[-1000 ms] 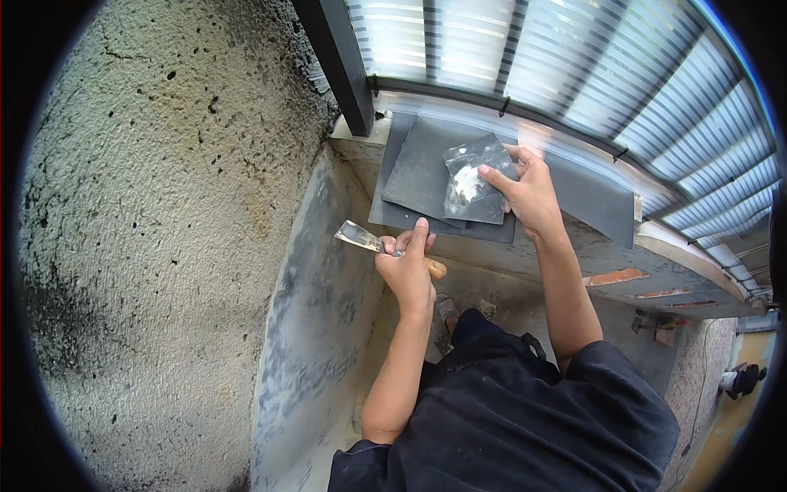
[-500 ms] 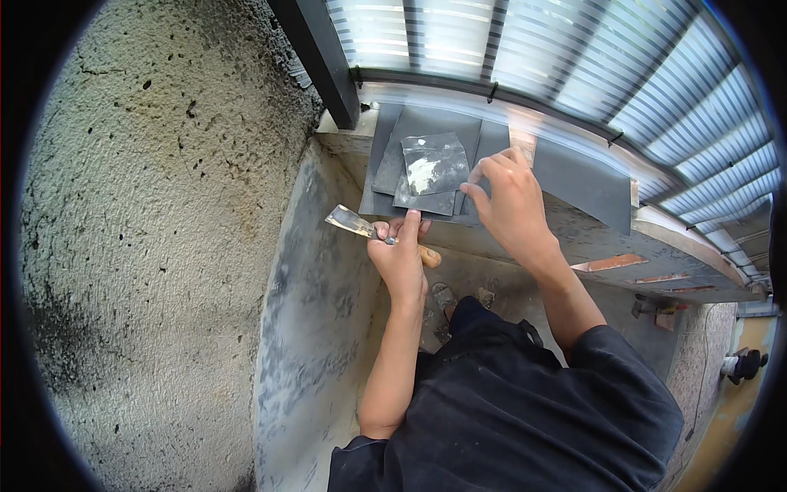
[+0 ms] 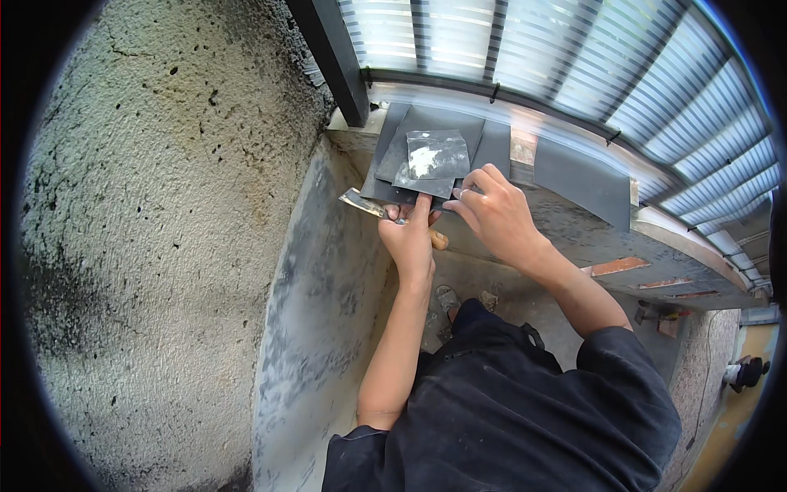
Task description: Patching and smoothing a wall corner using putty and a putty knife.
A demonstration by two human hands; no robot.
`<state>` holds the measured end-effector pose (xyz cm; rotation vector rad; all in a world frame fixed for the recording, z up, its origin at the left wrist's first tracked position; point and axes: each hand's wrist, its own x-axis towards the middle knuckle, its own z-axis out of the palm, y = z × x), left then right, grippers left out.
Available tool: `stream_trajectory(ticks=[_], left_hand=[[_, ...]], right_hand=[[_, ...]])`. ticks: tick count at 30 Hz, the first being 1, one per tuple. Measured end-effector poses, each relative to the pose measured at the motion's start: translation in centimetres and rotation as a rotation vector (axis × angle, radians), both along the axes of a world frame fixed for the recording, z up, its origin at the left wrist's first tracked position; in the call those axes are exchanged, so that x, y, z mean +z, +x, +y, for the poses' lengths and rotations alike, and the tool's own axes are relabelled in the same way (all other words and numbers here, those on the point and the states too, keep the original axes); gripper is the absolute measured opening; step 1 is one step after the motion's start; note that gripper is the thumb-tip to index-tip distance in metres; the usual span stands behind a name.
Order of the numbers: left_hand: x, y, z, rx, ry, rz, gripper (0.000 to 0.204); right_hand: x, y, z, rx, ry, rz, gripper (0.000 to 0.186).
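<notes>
A putty knife with a wooden handle lies across my left hand, held in its fingers, its flat blade pointing left. The left thumb presses on the near edge of a stack of dark grey sheets that look like sandpaper. On top lies a smaller dark sheet with a patch of white powder. My right hand is closed in a pinch at the stack's near right corner. Its fingertips partly hide that corner.
Larger dark sheets lie under the stack on the ledge, and another sheet hangs over its edge at right. A rough stained wall rises at left. A dark post and slatted panels stand beyond. Reddish strips show below the ledge.
My right hand has come down and left to the sheets' near corner, its fingers now pinching there. My left hand, still with the putty knife, has shifted up and slightly right.
</notes>
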<state>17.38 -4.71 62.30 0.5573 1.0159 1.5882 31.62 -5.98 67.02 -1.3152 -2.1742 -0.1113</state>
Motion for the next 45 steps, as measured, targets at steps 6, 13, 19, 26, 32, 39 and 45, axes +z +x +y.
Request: stream_trajectory(ticks=[6, 13, 19, 26, 32, 39, 45], left_hand=[[-0.3, 0.0, 0.2, 0.001, 0.029, 0.009, 0.043], [-0.2, 0.1, 0.3, -0.051, 0.055, 0.017, 0.033], [0.4, 0.2, 0.3, -0.068, 0.039, 0.051, 0.025], [-0.1, 0.2, 0.5, -0.045, 0.033, 0.045, 0.025], [0.0, 0.6, 0.4, -0.056, 0.014, 0.006, 0.026], [-0.6, 0.3, 0.3, -0.048, 0.005, 0.051, 0.023], [-0.7, 0.2, 0.5, -0.044, -0.019, 0.091, 0.018]], right_hand=[[-0.3, -0.4, 0.4, 0.007, 0.071, -0.009, 0.022], [-0.7, -0.7, 0.6, -0.042, 0.115, -0.015, 0.023], [-0.4, -0.8, 0.2, -0.113, 0.101, -0.065, 0.023], [1.0, 1.0, 1.7, -0.402, -0.292, 0.322, 0.02], [0.9, 2.5, 3.2, -0.349, -0.555, 0.476, 0.019], [3.3, 1.6, 2.9, -0.282, -0.814, 0.675, 0.022], [2.7, 1.7, 3.5, -0.166, -0.933, 0.811, 0.023]])
